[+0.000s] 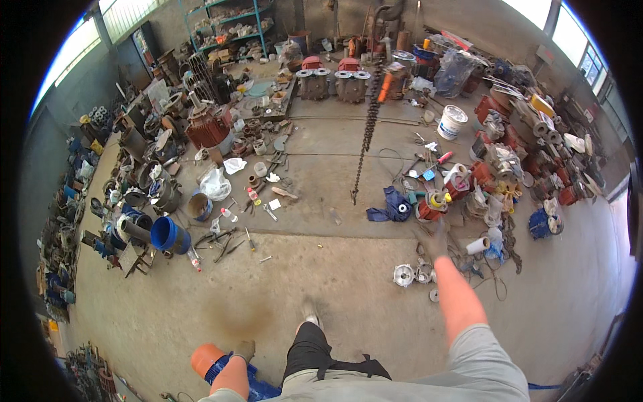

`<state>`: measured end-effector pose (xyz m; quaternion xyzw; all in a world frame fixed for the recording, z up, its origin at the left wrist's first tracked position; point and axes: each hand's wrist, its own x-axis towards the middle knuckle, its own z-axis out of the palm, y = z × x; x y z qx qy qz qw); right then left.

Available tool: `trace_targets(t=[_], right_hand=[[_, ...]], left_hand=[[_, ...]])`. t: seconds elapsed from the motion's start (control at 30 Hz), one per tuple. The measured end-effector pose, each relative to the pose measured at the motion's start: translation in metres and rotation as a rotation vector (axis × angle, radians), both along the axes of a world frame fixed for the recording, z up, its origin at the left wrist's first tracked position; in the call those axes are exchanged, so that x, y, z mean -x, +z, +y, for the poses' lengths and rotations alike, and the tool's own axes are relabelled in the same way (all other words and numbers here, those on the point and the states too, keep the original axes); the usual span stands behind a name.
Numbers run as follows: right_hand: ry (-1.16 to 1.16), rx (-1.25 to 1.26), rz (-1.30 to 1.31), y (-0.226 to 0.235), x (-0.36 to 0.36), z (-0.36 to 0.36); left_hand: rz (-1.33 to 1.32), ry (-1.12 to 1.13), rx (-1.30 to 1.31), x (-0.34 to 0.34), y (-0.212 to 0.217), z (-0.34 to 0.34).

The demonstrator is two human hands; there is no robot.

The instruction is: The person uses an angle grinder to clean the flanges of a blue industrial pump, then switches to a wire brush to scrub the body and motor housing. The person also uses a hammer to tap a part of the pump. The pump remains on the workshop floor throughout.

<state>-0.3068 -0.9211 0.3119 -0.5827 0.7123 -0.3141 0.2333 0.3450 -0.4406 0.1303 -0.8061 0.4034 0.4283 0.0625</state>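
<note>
Reaching toward one red machine [424, 213], ahead on my right, my right hand [435, 242] blurs; I cannot tell whether its fingers are spread. My left hand [245, 350] is by one blue-and-orange machine [216, 367], its grip unclear. Beyond: one blue bucket [167, 234], one white bucket [452, 123], two red-topped machines [313, 85].

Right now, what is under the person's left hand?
Beneath the left hand, a blue object shows, with an orange piece at its left; whatever the hand itself covers cannot be seen.
</note>
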Motion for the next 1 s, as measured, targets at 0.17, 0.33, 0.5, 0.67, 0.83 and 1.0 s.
trace_targets(t=[0.17,0.33,0.5,0.67,0.83,1.0], right_hand=[[0.097,0.146,0.181,0.036,-0.152,-0.212],[0.063,0.443,0.223,-0.036,-0.147,-0.441],[0.002,0.474,0.336,-0.002,-0.057,-0.502],[-0.004,0.346,-0.411,0.068,-0.027,-0.505],[-0.127,0.303,-0.333,0.091,-0.017,-0.511],[-0.11,0.281,-0.377,0.083,-0.012,-0.539]], left_hand=[[-0.02,0.201,-0.307,0.027,-0.069,-0.099],[0.046,0.282,-0.195,0.038,-0.218,-0.278],[0.352,0.661,0.292,0.028,-0.365,-0.581],[0.311,0.609,0.477,-0.021,-0.449,-0.855],[0.457,0.829,0.161,-0.037,-0.498,-0.937],[0.322,0.848,0.096,-0.002,-0.484,-0.888]])
